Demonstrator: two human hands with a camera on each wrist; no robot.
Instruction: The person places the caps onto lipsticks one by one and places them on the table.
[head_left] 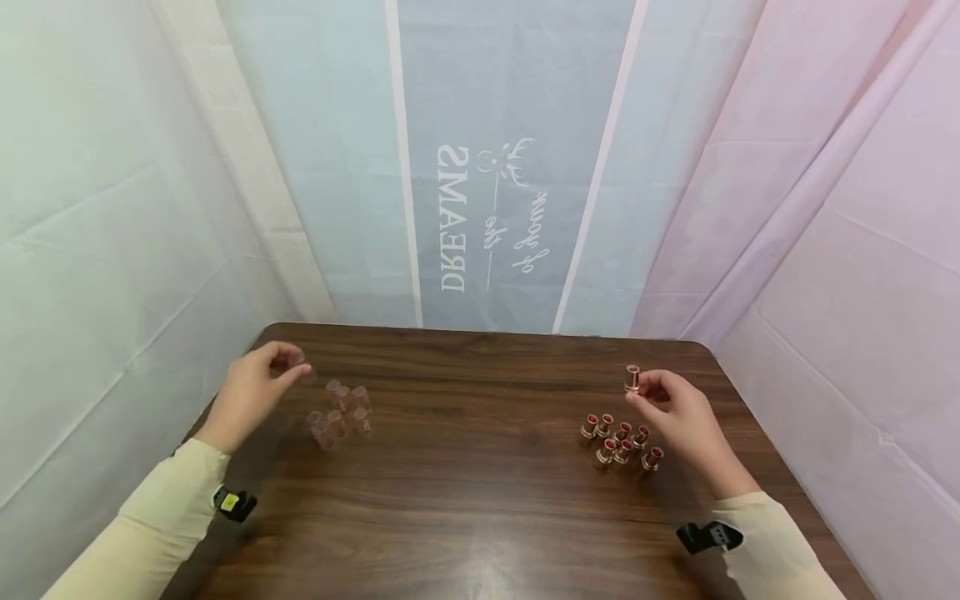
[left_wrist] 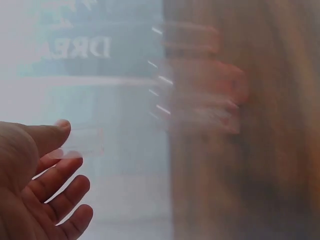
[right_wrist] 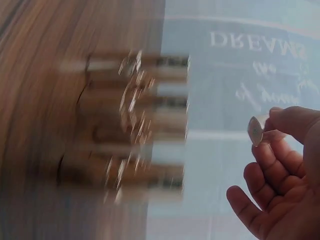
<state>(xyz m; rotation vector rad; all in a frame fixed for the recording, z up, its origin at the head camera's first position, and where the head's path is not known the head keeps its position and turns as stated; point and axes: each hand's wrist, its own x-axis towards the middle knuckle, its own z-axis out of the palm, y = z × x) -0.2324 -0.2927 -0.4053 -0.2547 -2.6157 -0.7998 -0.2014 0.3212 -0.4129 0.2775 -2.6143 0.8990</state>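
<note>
My left hand (head_left: 251, 392) is raised over the table's far left side, pinching a clear plastic cap (left_wrist: 89, 141) between thumb and index finger. Right of it several similar transparent caps (head_left: 336, 423) stand in a loose group. At the right, my right hand (head_left: 684, 417) holds a rose-gold lipstick tube (head_left: 633, 379) upright between thumb and fingertips, above the table. In the right wrist view its round, pale underside (right_wrist: 255, 131) shows. Several more rose-gold tubes (head_left: 622, 452) with red centres stand in a cluster just below that hand; motion blurs them in the right wrist view.
The dark wood-grain table (head_left: 472, 467) has rounded far corners. A light blue cloth backdrop (head_left: 510, 100) with mirrored lettering hangs behind it, and pale curtains (head_left: 862, 275) flank both sides. Black wrist cameras (head_left: 708, 536) are strapped over the sleeves.
</note>
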